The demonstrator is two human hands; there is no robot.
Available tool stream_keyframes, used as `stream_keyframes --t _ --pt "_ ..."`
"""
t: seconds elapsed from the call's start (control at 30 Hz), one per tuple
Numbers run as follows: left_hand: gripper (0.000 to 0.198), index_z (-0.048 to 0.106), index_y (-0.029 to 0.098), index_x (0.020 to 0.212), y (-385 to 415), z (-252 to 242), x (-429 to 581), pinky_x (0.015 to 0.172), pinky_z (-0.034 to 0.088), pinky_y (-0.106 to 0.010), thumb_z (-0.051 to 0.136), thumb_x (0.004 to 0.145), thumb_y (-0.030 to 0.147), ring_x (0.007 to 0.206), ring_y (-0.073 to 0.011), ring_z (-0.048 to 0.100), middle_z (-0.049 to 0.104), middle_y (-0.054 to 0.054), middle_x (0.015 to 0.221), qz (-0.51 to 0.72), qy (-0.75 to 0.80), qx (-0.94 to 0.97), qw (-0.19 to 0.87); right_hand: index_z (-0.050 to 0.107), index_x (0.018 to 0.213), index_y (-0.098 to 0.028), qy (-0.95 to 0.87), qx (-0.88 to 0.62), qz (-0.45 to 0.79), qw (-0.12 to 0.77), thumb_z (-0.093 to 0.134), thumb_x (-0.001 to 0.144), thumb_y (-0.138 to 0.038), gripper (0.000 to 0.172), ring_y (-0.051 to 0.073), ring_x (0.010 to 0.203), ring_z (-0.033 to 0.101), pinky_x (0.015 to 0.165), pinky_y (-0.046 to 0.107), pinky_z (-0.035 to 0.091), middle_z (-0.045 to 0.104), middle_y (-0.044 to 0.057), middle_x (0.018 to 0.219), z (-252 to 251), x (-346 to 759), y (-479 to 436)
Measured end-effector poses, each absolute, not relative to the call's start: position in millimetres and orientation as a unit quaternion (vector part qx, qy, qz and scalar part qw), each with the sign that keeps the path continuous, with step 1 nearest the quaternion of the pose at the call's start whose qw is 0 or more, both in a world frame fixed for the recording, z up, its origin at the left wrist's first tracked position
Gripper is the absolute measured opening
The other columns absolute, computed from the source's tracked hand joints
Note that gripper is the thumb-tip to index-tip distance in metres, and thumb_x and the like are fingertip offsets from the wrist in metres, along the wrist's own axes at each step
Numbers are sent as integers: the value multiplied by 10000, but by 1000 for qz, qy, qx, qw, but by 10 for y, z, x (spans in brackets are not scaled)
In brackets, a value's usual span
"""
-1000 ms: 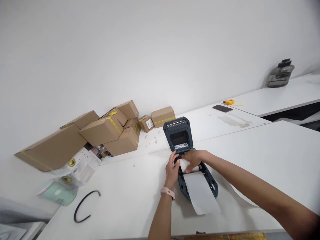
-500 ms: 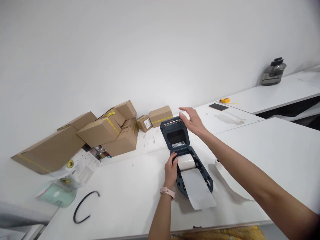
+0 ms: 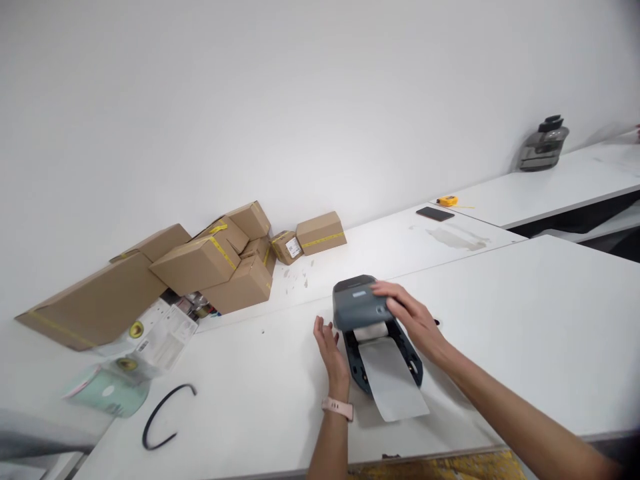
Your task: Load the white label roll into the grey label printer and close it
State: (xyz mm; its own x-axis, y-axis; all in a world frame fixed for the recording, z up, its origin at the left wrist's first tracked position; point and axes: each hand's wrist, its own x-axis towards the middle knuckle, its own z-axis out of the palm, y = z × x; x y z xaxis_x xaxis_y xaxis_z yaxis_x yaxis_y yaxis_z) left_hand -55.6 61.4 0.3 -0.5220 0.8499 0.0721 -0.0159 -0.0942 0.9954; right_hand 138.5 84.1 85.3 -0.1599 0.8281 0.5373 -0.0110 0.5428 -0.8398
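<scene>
A dark blue-grey label printer [image 3: 357, 370] sits on the white table, its lid [image 3: 357, 310] partly lowered over the base. Inside, the white paper roll [image 3: 373, 331] shows below the lid's edge, and a wide paper strip [image 3: 393, 383] runs out over the front. My right hand [image 3: 413, 317] has hold of the lid at its right side, fingers on top. To the left of the printer, my left hand [image 3: 331, 350] stands with its fingers apart, close to the casing and holding nothing. A pink band [image 3: 337, 408] is round my left wrist.
Several cardboard boxes [image 3: 200, 263] are piled against the wall at the left. In front lie packaged items [image 3: 167, 333] and a curved black strip [image 3: 159, 413]. A phone [image 3: 435, 214], a yellow tape measure [image 3: 447, 201] and a dark see-through container [image 3: 544, 147] are farther right.
My right hand has swung the printer's lid down from upright towards me. My left hand has come off the casing and moved slightly left.
</scene>
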Motion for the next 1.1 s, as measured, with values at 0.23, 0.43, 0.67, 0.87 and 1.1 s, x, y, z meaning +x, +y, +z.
stream_keyframes --t 0.23,0.43,0.67,0.87,1.1 --pt "722 364 306 1467 126 233 -454 1123 387 -344 598 841 580 1470 -266 270 289 -60 1601 585 580 357 441 702 896 -312 -617 -412 349 572 442 969 -465 310 333 1345 405 1108 590 323 617 57 1297 161 1380 323" --pt "891 223 301 1523 2 190 -338 1066 457 -336 681 796 539 1458 -282 299 252 -91 1611 571 577 297 502 435 1389 -345 -512 -487 429 563 516 889 -558 550 328 1375 404 1085 556 407 410 63 1521 -63 1263 232" --pt "921 219 268 1518 -27 47 -323 1007 500 -313 703 776 521 1318 -275 511 469 -120 1487 587 554 286 516 347 1475 -295 -457 -499 543 497 518 843 -642 741 342 1404 375 1085 503 423 385 84 1553 -375 1335 256" --pt "864 303 242 1487 24 -87 -338 997 501 -335 663 773 569 1316 -293 507 467 -140 1483 578 575 316 484 392 1428 -283 -477 -493 508 521 525 835 -621 695 351 1398 373 1092 502 408 423 101 1515 -440 1309 273" --pt "805 344 203 1450 33 -85 -303 975 501 -362 655 789 541 1268 -302 539 503 -177 1427 599 565 330 462 417 1394 -256 -483 -496 481 537 510 836 -623 674 351 1337 435 1076 509 407 473 121 1454 -447 1272 273"
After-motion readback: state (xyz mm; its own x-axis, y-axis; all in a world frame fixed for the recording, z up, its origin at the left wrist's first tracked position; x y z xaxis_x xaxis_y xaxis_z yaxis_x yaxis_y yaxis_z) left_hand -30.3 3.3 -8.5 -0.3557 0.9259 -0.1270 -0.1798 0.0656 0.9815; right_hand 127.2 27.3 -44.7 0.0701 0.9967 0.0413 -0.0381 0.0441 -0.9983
